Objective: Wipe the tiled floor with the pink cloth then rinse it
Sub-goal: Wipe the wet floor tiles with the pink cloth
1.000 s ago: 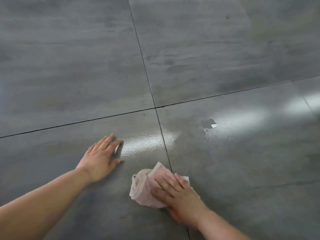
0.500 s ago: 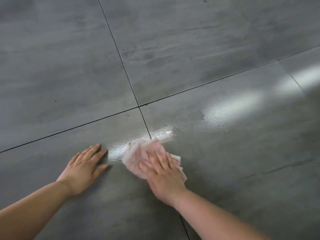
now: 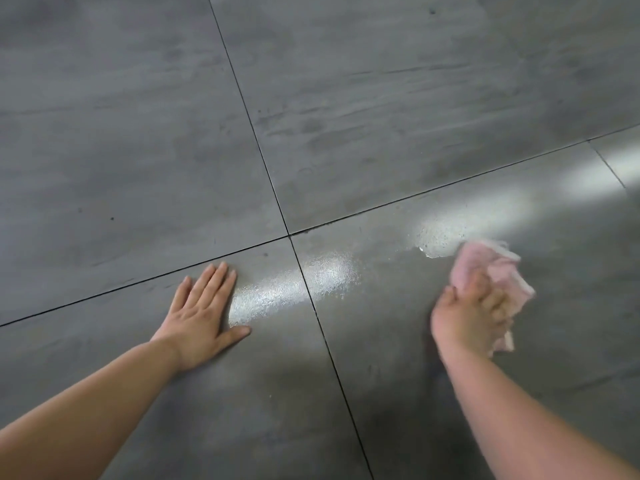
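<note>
The tiled floor (image 3: 138, 140) fills the whole view: large grey tiles, streaked in paler smears, divided by thin dark grout lines (image 3: 270, 181) that cross just above the middle. A glossy wet patch (image 3: 294, 285) shines across the joint between the two near tiles, and a second bright wet patch (image 3: 446, 233) lies further right. The left hand (image 3: 202, 320) is spread flat, palm down on the near left tile, fingers together and thumb out, touching the edge of the shine. The right hand (image 3: 467, 317) is closed around the pink cloth (image 3: 495, 271), which is bunched and pressed to the near right tile just beside the second patch. That hand is blurred, so how its fingers lie is hard to tell.
</note>
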The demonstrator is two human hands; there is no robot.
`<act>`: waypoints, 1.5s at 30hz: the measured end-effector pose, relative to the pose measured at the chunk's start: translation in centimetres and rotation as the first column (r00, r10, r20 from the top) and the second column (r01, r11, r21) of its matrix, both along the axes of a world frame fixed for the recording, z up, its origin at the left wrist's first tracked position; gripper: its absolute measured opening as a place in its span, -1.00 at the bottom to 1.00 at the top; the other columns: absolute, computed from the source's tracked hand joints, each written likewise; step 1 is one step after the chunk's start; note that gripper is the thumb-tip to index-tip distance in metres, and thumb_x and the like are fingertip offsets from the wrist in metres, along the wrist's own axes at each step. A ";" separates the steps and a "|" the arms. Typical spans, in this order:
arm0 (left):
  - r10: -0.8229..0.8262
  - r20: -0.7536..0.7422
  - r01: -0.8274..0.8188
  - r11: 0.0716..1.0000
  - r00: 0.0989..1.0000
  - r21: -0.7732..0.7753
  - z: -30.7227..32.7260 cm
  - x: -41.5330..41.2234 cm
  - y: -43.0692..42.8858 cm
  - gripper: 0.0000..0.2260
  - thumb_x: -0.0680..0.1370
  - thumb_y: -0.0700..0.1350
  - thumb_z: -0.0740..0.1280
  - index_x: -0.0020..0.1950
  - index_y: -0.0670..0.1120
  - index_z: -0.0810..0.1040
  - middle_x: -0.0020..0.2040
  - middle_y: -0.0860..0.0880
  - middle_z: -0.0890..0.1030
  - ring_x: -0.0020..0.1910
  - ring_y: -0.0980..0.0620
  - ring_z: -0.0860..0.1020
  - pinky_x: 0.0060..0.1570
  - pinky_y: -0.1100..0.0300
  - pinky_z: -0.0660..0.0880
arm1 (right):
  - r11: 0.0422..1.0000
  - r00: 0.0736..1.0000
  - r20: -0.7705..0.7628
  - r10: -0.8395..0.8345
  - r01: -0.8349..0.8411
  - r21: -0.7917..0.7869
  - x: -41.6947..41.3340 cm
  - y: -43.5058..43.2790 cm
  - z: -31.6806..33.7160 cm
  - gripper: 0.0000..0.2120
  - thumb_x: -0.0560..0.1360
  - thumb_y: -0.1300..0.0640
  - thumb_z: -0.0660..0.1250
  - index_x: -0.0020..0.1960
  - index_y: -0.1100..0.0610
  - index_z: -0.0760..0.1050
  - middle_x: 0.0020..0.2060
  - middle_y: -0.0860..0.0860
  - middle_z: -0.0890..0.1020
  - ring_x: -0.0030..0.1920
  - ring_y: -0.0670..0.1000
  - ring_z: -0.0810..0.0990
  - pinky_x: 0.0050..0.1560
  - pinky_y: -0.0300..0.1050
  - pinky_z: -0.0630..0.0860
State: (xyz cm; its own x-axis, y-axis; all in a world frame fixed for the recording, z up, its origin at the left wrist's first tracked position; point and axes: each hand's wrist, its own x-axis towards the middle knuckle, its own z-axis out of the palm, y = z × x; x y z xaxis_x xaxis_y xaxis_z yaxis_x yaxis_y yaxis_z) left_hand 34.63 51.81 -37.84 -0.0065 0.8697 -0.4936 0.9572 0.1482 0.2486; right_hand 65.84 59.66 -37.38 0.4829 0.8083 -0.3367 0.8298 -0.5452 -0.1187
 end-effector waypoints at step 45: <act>0.132 -0.001 -0.128 0.959 0.991 0.251 -1.3 0.3 -1.3 -0.04 0.29 0.50 -0.18 0.42 -0.17 0.24 0.45 -0.16 0.27 0.43 0.08 0.05 0.34 0.44 -0.39 | 0.541 0.560 0.028 0.828 -0.811 0.223 -5.1 -6.5 -1.8 -0.53 0.39 -0.03 0.07 0.30 -0.05 0.26 0.28 0.00 0.53 0.34 0.10 0.41 0.26 0.06 0.42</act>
